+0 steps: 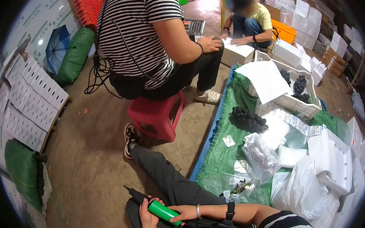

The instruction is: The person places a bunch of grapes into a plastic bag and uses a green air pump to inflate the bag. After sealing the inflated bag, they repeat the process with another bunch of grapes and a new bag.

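Note:
A green hand pump (163, 212) with a long black tapered nozzle lies across my lap, the nozzle pointing up and left. My left hand (147, 215) is closed around it where the green barrel meets the black part. At the barrel's other end my right hand (183, 213) grips it, with a bracelet on that wrist and a dark band further up the forearm. Beneath the pump is my leg in dark trousers (174, 183). Beside my knee, a green woven mat (217, 157) bears a bunch of dark grapes (248, 119).
A person in a striped shirt (133, 33) sits on a red stool (155, 114) ahead. Farther off, another person crouches at a white box (236, 54). To the right are a white crate (310, 107) with grapes and plastic bags (298, 188); stacked cartons (32, 98) stand left.

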`<state>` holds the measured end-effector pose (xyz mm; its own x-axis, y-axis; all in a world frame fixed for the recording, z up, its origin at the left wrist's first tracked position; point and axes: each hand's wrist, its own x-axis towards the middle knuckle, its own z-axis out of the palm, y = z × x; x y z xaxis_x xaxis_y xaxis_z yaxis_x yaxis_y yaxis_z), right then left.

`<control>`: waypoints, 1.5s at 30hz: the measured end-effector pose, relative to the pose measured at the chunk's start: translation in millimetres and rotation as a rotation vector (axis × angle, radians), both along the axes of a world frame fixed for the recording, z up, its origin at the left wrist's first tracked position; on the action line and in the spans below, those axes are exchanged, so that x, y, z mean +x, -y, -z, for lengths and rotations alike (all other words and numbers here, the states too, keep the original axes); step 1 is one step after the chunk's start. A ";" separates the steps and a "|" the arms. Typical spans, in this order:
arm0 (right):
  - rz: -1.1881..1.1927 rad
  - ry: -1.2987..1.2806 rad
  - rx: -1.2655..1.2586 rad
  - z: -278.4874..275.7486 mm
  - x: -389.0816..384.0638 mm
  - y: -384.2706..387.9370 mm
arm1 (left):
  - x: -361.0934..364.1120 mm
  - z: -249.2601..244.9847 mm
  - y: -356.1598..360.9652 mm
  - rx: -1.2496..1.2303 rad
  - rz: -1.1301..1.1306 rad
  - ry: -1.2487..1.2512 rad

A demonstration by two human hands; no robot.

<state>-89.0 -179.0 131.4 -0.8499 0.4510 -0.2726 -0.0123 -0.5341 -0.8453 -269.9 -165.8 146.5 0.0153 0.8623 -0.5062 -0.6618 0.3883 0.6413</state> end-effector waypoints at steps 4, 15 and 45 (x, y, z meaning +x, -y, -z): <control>0.003 0.002 -0.011 -4.1 1.1 -0.5 | 0.8 -1.8 0.1 0.004 0.004 0.005; 0.005 0.013 0.008 -0.8 0.0 0.0 | -2.3 4.5 -0.7 0.004 0.044 -0.039; 0.005 -0.001 -0.008 -3.6 2.6 -1.4 | 0.9 0.7 -2.3 -0.011 0.023 -0.020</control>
<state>-86.4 -177.6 135.0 -0.8480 0.4530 -0.2750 -0.0158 -0.5404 -0.8413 -269.1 -163.4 145.8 0.0254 0.8561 -0.5162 -0.6397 0.4107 0.6497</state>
